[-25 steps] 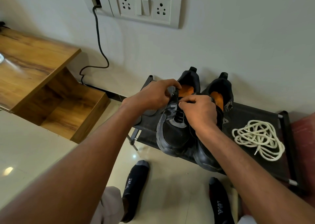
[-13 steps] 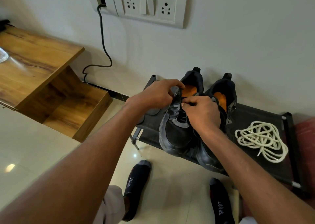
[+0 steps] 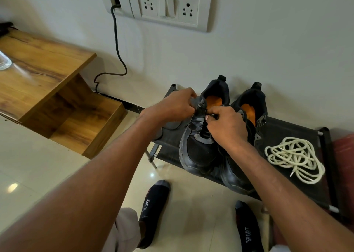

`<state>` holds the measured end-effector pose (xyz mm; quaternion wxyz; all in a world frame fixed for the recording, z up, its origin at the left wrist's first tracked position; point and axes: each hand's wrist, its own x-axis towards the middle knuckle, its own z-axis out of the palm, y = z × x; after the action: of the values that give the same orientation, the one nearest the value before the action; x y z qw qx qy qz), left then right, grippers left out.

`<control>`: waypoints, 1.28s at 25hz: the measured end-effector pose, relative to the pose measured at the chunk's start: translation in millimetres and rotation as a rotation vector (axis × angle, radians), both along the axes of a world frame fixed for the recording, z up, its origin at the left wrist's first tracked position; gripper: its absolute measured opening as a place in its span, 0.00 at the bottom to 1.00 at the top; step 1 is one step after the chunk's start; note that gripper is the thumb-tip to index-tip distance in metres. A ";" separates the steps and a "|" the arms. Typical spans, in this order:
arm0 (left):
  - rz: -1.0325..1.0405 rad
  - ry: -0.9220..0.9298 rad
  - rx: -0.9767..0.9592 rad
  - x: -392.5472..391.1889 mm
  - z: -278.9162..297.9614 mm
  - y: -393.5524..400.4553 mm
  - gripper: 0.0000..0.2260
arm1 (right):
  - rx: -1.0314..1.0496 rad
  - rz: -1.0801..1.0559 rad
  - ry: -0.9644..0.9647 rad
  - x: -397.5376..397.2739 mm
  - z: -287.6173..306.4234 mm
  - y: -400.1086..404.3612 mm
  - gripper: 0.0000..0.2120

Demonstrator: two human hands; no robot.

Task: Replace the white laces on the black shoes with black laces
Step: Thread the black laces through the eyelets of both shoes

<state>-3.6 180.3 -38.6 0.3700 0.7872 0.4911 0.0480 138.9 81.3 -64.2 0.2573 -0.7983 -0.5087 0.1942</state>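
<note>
At centre frame, two hands lace the left black shoe (image 3: 199, 148).
The left hand (image 3: 172, 106) grips the tongue to steady it; the right hand (image 3: 226, 125) pinches the black lace (image 3: 197, 121) at the top eyelets; the discarded white laces (image 3: 295, 157) lie lower right on the rack (image 3: 283, 129).

1. Two black shoes with orange insoles, the left shoe (image 3: 199, 148) and the right shoe (image 3: 252, 106), stand side by side on a low black fabric rack (image 3: 283, 129).
2. The left hand (image 3: 172, 106) grips the left shoe's grey tongue.
3. The right hand (image 3: 226, 125) pinches a thin black lace (image 3: 193, 121) at the eyelets.
4. A loose heap of white rope laces (image 3: 295, 157) lies on the rack beside the right shoe.
</note>
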 end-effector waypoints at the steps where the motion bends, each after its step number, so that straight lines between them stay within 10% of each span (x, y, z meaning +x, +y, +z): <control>1: 0.001 -0.002 0.003 0.4 -0.1 -0.2 0.19 | -0.004 0.005 -0.088 0.4 2.3 -1.9 0.11; 9: -0.040 -0.013 0.010 -1.1 -4.9 3.0 0.07 | -0.083 0.048 0.157 5.9 7.3 6.3 0.09; 15: -0.066 -0.009 -0.015 1.0 -5.2 1.6 0.06 | -0.091 0.102 -0.335 0.9 14.1 -7.1 0.10; 23: -0.065 -0.013 0.003 -0.9 -3.9 0.5 0.06 | 0.004 0.005 0.026 -0.1 6.0 0.4 0.07; 32: -0.025 -0.051 0.060 4.7 -7.9 -1.7 0.05 | -0.077 0.127 -0.119 1.6 12.3 0.7 0.09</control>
<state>1.1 178.7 -46.5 0.3591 0.8024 0.4701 0.0784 140.5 82.0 -52.0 0.1832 -0.7838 -0.5649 0.1818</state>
